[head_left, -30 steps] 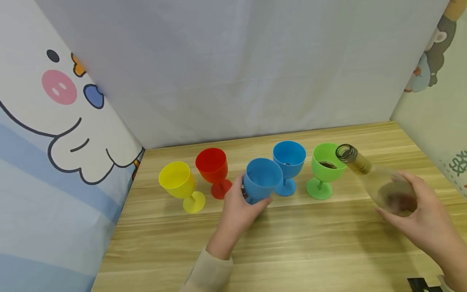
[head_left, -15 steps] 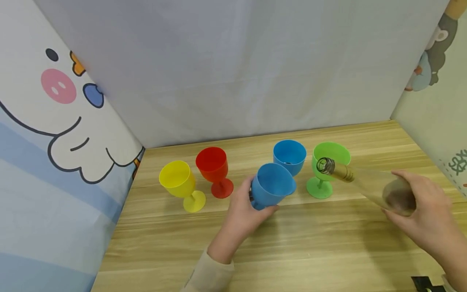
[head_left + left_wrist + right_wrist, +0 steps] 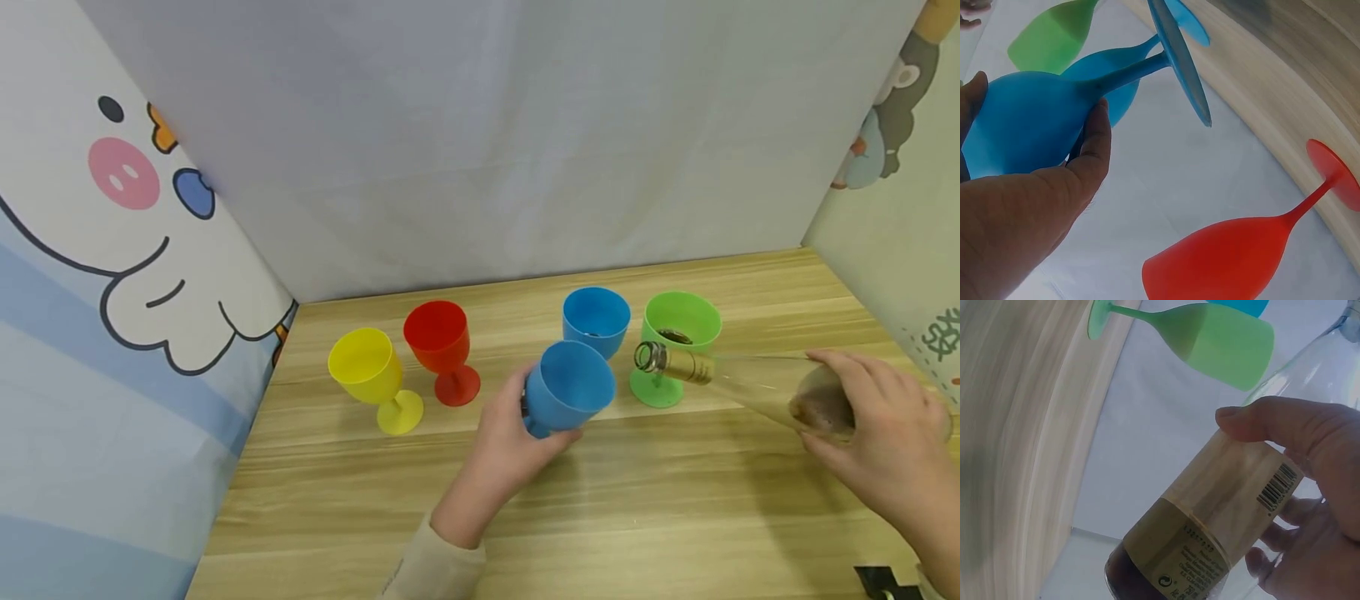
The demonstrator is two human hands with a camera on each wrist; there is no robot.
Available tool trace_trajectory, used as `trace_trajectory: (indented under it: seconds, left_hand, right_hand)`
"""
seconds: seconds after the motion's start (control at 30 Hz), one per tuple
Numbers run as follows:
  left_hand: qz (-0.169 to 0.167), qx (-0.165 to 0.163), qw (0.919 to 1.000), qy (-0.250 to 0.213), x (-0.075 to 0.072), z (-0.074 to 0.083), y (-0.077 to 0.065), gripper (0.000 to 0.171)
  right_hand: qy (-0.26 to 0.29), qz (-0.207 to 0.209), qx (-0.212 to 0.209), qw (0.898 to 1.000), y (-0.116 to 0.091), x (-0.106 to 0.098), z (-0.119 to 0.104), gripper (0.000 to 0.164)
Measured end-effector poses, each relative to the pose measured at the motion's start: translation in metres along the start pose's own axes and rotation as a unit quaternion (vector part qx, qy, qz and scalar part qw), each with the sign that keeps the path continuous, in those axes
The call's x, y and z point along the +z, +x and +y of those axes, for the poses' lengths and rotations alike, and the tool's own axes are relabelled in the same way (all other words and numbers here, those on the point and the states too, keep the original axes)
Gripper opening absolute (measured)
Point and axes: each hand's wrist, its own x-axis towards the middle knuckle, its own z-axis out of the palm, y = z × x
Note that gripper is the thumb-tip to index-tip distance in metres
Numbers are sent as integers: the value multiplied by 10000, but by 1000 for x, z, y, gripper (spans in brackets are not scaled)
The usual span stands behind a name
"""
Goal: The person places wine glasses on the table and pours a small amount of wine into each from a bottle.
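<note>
In the head view my left hand (image 3: 491,458) grips a blue goblet (image 3: 570,387) round its bowl. The left wrist view shows the stem and foot of this blue goblet (image 3: 1029,122) free of my fingers, the foot raised. On the right, my right hand (image 3: 888,425) holds a clear glass bottle (image 3: 750,383) by its body. It is tipped almost level, its mouth pointing left towards the held goblet, a short gap apart. Dark liquid (image 3: 1132,572) sits at the bottle's base, under a printed label (image 3: 1191,550).
A second blue goblet (image 3: 596,310) stands behind the held one. Beside it is a green goblet (image 3: 686,308) with dark liquid inside, partly covered by the bottle neck. Red (image 3: 437,337) and yellow goblets (image 3: 367,367) stand left on the wooden table (image 3: 337,517). Cloth-like walls enclose the table.
My left hand has carried the blue goblet to the right and slightly nearer me. The bottle has tipped lower, its mouth moving left towards that goblet.
</note>
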Motion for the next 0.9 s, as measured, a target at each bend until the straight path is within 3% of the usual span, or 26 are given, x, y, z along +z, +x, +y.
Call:
trace_trajectory:
  seconds: [0.57, 0.9]
  left_hand:
    - [-336, -54, 9994, 81, 9, 2, -5, 86]
    - [-373, -89, 9992, 142, 11, 3, -5, 86]
  right_hand:
    - [-322, 110, -380, 9987, 0, 0, 3, 106]
    - [-672, 88, -500, 9965, 1, -2, 5, 106]
